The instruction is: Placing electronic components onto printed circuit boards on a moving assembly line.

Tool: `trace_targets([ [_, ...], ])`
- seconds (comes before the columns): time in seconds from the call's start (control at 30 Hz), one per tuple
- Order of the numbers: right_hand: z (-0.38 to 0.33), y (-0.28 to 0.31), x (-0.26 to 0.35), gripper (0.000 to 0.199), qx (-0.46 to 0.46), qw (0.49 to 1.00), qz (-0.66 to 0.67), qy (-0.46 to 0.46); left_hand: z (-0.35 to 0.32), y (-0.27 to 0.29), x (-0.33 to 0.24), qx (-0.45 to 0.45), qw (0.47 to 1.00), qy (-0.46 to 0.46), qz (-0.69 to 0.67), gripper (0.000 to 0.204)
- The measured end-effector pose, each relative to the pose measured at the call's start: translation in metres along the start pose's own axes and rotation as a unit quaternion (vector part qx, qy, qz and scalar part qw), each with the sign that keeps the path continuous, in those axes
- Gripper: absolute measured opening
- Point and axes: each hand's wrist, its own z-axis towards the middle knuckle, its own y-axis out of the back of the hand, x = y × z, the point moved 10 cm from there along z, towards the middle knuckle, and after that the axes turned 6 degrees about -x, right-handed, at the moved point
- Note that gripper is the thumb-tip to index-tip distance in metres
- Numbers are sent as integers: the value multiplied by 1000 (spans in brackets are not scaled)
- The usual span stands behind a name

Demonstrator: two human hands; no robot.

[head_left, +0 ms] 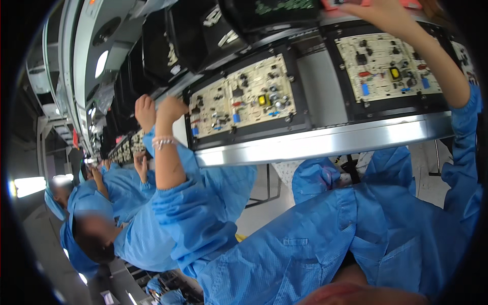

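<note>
My right hand [382, 12] reaches to the top edge of the view, where its fingertips meet a pink-red thing [413, 3] that is mostly cut off. Whether it grips that thing is unclear. My forearm crosses a beige circuit board [378, 63] held in a black carrier [351, 96]. A second board [244, 96] of the same kind lies in the carrier to the left. My left hand is out of view. My blue coat [315, 244] fills the lower part of the picture.
A shiny metal rail [325, 140] edges the line of carriers. Black bins [193, 35] stand behind the boards. A co-worker in blue has both hands [157, 109] on the line at the left, with a bracelet on one wrist. More workers sit beyond.
</note>
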Motion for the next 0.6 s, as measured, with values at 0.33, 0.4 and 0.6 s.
trace_targets([
  [0.33, -35, -2, -23, 30, 2, 957, 6, -290, 5, 159, -215, -328, 858, -266, -292, 18],
  [0.4, -35, -7, -15, 30, 10, 949, 24, -314, 24, 152, -251, -294, 862, -281, -302, 33],
  [0.6, -45, 1, 5, 27, 10, 950, -3, -312, 74, 85, -298, 17, 895, -254, -365, 73],
])
